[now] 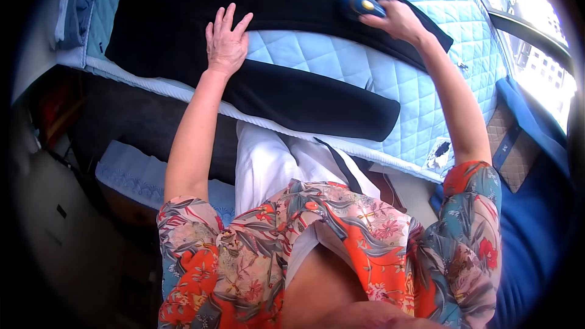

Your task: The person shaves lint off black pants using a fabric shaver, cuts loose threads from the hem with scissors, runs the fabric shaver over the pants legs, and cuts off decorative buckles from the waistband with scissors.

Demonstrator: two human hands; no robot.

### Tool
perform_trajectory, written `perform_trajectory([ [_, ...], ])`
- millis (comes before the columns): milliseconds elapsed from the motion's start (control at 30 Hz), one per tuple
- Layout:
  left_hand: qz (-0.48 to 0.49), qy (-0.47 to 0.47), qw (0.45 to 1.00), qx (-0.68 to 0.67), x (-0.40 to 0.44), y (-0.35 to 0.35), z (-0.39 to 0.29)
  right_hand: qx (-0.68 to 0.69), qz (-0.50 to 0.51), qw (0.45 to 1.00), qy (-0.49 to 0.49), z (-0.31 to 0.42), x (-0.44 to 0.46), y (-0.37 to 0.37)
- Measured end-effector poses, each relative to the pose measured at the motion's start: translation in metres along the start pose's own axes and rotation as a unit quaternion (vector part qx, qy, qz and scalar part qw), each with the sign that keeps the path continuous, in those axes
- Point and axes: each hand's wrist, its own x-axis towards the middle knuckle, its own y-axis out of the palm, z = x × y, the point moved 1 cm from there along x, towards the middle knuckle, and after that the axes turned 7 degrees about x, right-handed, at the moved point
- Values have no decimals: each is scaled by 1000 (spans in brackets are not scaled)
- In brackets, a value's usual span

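Observation:
Black trousers (286,0) are spread on a light blue quilted bed cover (292,52), the near leg lying apart from the far one. My left hand (227,39) lies flat on the black cloth near where the legs part, fingers spread. In my right hand (399,21) is a dark blue fabric shaver (359,5) with a yellow button. Its round head is over the far trouser leg and slightly blurred. Whether the head touches the cloth I cannot tell.
A small white-and-black patch, possibly lint or paper, (437,153) lies near the cover's front right edge. Blue fabric (536,219) and a brown quilted piece (515,152) are at right, below the window (536,42). Below the bed edge stands a stool-like seat with light blue cloth (146,173).

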Motion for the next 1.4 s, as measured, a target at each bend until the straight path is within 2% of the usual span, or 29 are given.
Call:
perform_trajectory([
  [100, 36, 1, 999, -33, 5, -3, 12, -32, 10, 995, 98, -56, -51, -24],
  [167, 51, -3, 998, -30, -2, -2, -6, -34, -25, 995, 92, -95, -79, -25],
  [233, 64, 6, 998, -22, 1, -7, -6, -97, -43, 994, 37, -76, -74, -20],
  [300, 83, 12, 996, -17, 3, -8, -3, -61, -24, 997, 29, -46, -50, -6],
  [333, 101, 9, 995, -14, 5, -9, -3, -38, -58, 997, -21, -35, -32, 10],
  [467, 137, 15, 990, -20, 11, -3, -2, -44, -26, 997, -57, 31, -2, 41],
  [567, 155, 12, 988, -19, 16, -3, -4, -11, -23, 998, -60, -9, -18, 39],
  [667, 155, 11, 988, -19, 17, 2, -3, -12, -34, 998, 48, -93, -72, 13],
  [767, 156, 5, 988, -18, 19, 5, -1, 64, -74, 983, 154, -181, -134, -4],
  [833, 158, 2, 987, -15, 21, 5, 0, 76, -73, 966, 236, -204, -153, -14],
  [900, 161, 5, 987, -7, 23, 6, 1, 39, -71, 976, 203, -196, -142, -14],
  [967, 170, 4, 985, -4, 25, 4, 0, 48, -59, 987, 142, -151, -116, -9],
  [1033, 179, 2, 984, -3, 26, 7, 2, -33, -65, 997, 41, -114, -71, 10],
  [1067, 183, 3, 983, -3, 28, 8, 3, -12, -73, 997, 1, -89, -55, 18],
  [1167, 184, -2, 983, -9, 27, 7, 2, -25, -63, 997, -44, -38, -23, 34],
  [1267, 176, -1, 984, -7, 26, 8, 1, -14, -71, 997, -16, -80, -37, 23],
  [1300, 185, 4, 983, -6, 31, 9, 4, 63, -59, 995, 52, -95, -51, 8],
  [1400, 168, 3, 986, 1, 27, 10, 3, 71, -135, 980, 128, -194, -93, -21],
])
